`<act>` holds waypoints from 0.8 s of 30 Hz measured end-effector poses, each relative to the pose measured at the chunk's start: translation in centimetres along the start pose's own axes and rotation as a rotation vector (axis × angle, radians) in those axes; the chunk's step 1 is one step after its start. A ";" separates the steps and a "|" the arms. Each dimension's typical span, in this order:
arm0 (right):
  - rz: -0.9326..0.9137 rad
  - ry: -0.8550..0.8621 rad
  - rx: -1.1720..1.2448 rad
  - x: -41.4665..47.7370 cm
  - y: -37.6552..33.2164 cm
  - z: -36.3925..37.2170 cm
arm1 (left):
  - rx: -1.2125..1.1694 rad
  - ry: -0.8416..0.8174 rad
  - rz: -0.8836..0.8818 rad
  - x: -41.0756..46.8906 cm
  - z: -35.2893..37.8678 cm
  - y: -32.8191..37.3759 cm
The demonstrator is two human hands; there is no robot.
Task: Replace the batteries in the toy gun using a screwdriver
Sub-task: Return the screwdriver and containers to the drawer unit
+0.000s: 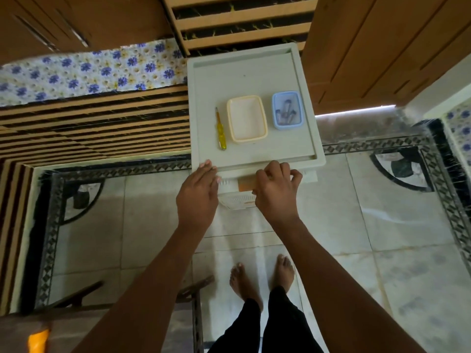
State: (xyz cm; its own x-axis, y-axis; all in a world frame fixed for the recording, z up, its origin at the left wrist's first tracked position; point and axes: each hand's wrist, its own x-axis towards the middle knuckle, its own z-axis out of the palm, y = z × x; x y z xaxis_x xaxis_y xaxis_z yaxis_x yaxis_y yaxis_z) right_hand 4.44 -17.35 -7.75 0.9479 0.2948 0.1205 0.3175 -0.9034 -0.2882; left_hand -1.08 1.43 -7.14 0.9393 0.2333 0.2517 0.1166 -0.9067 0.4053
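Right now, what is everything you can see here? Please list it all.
table: one, pale grey-white, centre
screwdriver: one, yellow handle, on the table, left
empty tub: one, cream, middle of the table
blue tub: one, on the table, right
batteries: several, grey, inside the blue tub
toy gun: one, white and orange, below the table's near edge
bedsheet: one, blue floral, upper left
feet: two, bare, on the tiled floor
left hand: flat, at the toy gun's left end
right hand: fingers curled over its right end
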 end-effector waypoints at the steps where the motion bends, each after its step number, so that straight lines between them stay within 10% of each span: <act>1: -0.006 -0.001 0.022 -0.3 0.1 0.0 | -0.006 -0.002 -0.034 0.2 -0.1 0.4; 11: 0.306 0.319 0.476 7.0 4.5 -4.5 | 0.055 -0.078 -0.053 9.9 -1.2 6.8; 16: 0.502 0.071 0.396 13.6 6.5 -4.2 | 0.256 -0.265 -0.103 12.9 0.0 9.1; 24: 0.647 -0.045 0.676 11.4 8.3 -5.0 | -0.138 -0.147 -0.342 11.4 1.0 11.1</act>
State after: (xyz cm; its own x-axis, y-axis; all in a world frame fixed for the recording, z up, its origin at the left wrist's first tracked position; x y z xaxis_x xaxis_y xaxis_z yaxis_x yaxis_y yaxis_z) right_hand 17.75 -23.03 -4.03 0.9406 -0.1779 -0.2892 -0.3392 -0.5271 -0.7792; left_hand 11.27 -6.35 -0.66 0.8911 0.4519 -0.0426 0.3956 -0.7271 0.5611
